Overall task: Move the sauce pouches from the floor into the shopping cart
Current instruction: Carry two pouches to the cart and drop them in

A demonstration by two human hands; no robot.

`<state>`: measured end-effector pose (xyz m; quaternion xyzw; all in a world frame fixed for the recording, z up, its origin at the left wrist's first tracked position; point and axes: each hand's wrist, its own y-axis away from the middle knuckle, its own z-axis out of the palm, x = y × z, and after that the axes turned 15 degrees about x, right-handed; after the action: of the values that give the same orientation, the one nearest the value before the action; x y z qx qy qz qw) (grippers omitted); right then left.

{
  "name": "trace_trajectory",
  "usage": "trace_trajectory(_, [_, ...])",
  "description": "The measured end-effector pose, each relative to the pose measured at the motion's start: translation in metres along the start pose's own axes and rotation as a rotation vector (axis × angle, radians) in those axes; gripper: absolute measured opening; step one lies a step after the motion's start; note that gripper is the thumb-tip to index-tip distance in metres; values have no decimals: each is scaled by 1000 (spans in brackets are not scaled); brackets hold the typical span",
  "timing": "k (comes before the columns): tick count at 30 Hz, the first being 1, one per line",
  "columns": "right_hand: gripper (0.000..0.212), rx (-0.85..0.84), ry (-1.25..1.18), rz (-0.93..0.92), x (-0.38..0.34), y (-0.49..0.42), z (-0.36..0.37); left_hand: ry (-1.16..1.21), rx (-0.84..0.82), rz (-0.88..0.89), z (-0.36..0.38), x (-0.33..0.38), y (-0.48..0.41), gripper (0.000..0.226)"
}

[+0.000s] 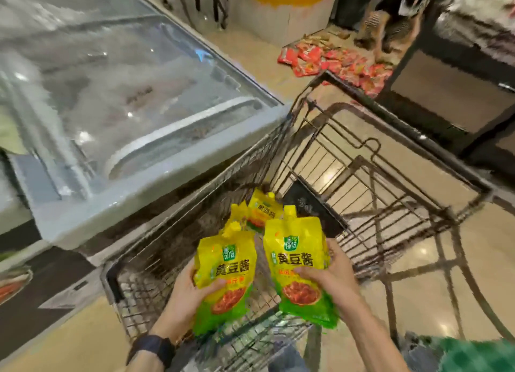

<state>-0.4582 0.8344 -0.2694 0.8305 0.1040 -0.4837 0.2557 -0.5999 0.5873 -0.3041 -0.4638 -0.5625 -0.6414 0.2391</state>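
Two yellow-and-green spouted sauce pouches are held upright over the near end of the wire shopping cart (281, 137). My left hand (185, 293) grips the left sauce pouch (225, 271) by its left edge. My right hand (328, 277) grips the right sauce pouch (296, 260) from its right side, thumb across the front. Deeper inside the cart lie two more yellow pouches (257, 210), partly hidden behind the held ones.
A glass-topped chest freezer (117, 98) runs along the cart's left side. A heap of red packets (337, 62) lies on the tiled floor beyond the cart, with a person's feet (376, 37) behind it. A dark shelf unit (457, 92) stands at right.
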Motion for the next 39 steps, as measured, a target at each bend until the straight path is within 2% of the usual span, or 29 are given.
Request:
trace_trajectory(4, [69, -83, 178, -77, 27, -85, 43, -69, 226, -82, 24, -21, -38, 71])
trace_trajectory(7, [55, -112, 241, -74, 52, -130, 74, -65, 388, -98, 42, -40, -64, 60])
trace_trajectory(9, [51, -126, 269, -79, 71, -153, 94, -67, 438, -135, 45, -57, -84, 67])
trace_trajectory(12, [50, -169, 320, -94, 94, -176, 122, -134, 476, -139, 38, -85, -109, 57])
trace_trajectory(17, [52, -168, 262, -118, 113, -197, 161, -48, 569, -139, 30, -108, -132, 54])
trace_trajectory(20, [39, -165, 305, -182, 124, -204, 176, -15, 625, -120, 23, -119, -142, 56])
trace_trajectory(24, [31, -192, 382, -293, 128, -210, 174, -54, 707, -82, 28, -124, -162, 38])
trace_trajectory(27, [24, -184, 381, -342, 128, -215, 159, -227, 745, 52, 28, -125, -171, 27])
trace_trajectory(29, [20, -207, 367, -394, 131, -219, 150, -237, 760, 89, 27, -119, -170, 33])
trace_trajectory(33, [15, -219, 299, -348, 134, -224, 140, -269, 832, 218, 30, -108, -166, 53])
trace_trajectory(39, [16, -209, 345, -305, 135, -224, 120, -444, 839, 193, 31, -109, -175, 31])
